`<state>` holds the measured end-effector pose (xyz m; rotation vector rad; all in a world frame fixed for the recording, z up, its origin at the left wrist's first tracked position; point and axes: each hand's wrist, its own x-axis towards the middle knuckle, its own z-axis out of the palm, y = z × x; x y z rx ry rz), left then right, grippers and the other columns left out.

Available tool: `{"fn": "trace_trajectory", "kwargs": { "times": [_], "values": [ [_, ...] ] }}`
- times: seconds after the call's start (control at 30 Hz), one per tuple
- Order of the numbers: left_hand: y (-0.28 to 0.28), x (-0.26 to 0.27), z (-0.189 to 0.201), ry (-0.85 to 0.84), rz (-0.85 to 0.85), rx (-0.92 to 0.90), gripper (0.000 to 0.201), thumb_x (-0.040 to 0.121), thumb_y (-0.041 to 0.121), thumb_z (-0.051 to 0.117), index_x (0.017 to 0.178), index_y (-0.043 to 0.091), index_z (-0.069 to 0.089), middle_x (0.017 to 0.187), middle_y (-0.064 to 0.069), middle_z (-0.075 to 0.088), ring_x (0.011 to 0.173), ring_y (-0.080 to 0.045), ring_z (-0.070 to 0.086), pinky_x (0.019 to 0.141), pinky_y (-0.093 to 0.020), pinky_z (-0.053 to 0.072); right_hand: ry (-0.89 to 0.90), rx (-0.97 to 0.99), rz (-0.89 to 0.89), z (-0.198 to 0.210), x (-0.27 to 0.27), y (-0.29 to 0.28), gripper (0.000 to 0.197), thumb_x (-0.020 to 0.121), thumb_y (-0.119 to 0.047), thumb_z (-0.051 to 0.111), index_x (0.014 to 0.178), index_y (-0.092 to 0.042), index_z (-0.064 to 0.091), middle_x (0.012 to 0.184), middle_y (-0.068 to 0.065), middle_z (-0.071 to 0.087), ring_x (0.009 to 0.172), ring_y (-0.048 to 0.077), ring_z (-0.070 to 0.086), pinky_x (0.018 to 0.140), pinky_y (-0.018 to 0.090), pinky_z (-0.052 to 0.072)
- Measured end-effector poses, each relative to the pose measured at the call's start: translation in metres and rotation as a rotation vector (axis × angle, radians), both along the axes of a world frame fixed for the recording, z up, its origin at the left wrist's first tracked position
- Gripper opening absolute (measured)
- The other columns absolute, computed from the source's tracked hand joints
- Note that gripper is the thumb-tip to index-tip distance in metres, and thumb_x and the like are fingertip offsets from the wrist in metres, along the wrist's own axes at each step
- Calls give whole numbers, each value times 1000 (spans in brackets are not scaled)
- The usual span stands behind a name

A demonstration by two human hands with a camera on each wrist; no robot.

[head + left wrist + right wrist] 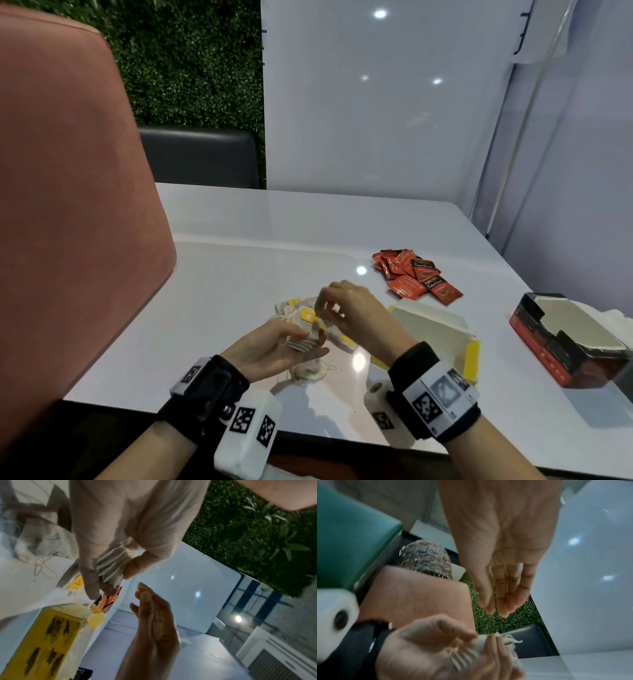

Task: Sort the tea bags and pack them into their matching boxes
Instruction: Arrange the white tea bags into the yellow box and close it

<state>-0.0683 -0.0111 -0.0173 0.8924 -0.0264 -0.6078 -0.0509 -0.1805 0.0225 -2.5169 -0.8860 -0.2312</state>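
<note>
My left hand (274, 346) lies palm up over the white table (239, 274) and grips a stack of white tea bags (303, 341) between thumb and fingers; the left wrist view shows the same stack (111, 563). My right hand (337, 308) hovers just above it with relaxed fingers (503, 595) that hold nothing. More white tea bags with yellow tags (291, 305) and one loose bag (308, 371) lie under my hands. An open yellow box (435, 329) stands just right of my hands. Red sachets (416, 274) are piled behind it. An open red and black box (565, 342) lies far right.
A pink chair back (68, 205) rises close on the left, with a dark chair (198, 157) behind the table. A white panel (376, 102) walls off the far side. The table's near edge (342, 438) runs under my wrists.
</note>
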Motion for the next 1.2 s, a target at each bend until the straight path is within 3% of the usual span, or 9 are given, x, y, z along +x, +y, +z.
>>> {"fn": "trace_trajectory", "kwargs": {
  "times": [0.2,0.33,0.43,0.57,0.63,0.73,0.87,1.0,1.2],
  "values": [
    [-11,-2,17,-183,-162,256,38,74,-18,42,104,1,56,84,-10,63,78,-17,63,82,-33,57,498,-32,94,21,10,-12,57,81,-12,70,131,-23,47,113,3,56,90,17,56,69,21,50],
    [-27,6,37,-298,-243,325,47,71,-14,46,116,1,45,97,-17,56,91,-23,59,84,-34,55,460,-8,135,39,10,-33,47,76,-8,74,118,-21,58,98,2,62,80,23,64,63,31,59],
    [-49,25,47,-324,-257,374,84,75,-11,51,145,3,7,114,-25,52,104,-33,57,86,-36,55,352,6,77,54,14,-55,35,74,-7,76,106,-15,62,92,6,67,76,28,68,58,33,59],
    [-80,41,56,-448,-282,544,98,88,-1,56,145,16,-22,131,-17,53,109,-22,57,99,-35,46,281,-35,-74,69,21,-97,32,78,-5,72,105,-17,60,85,-1,66,61,9,67,54,26,57],
    [-88,45,53,-529,-252,732,91,92,11,55,148,17,-16,141,-14,44,118,-20,50,105,-33,41,208,-181,-169,69,26,-120,32,78,-5,71,104,-18,59,80,-5,62,52,5,61,54,27,55],
    [-90,52,33,-592,-249,981,95,87,30,63,150,22,-6,150,-9,30,133,-19,37,107,-39,40,50,-438,-223,58,31,-146,27,78,-9,68,102,-13,59,94,3,64,77,21,61,73,36,52],
    [-98,53,16,-730,-430,1184,105,81,31,70,148,36,-11,156,-7,11,142,-21,22,97,-34,43,40,-420,-128,37,34,-145,17,80,-10,66,94,-14,58,90,-3,59,78,18,52,72,33,46],
    [-109,54,9,-852,-463,1250,94,82,23,69,149,30,4,145,-16,30,133,-28,32,109,-36,31,24,-542,-54,19,41,-129,24,83,-5,59,106,-13,59,101,-2,61,90,20,56,68,29,41],
    [-111,54,5,-779,-396,1256,91,90,18,57,149,20,-13,144,-17,40,127,-29,45,86,-24,41,-20,-687,20,-5,56,-122,22,85,-4,53,104,-14,58,98,7,58,92,26,55,71,43,52]
  ]
}}
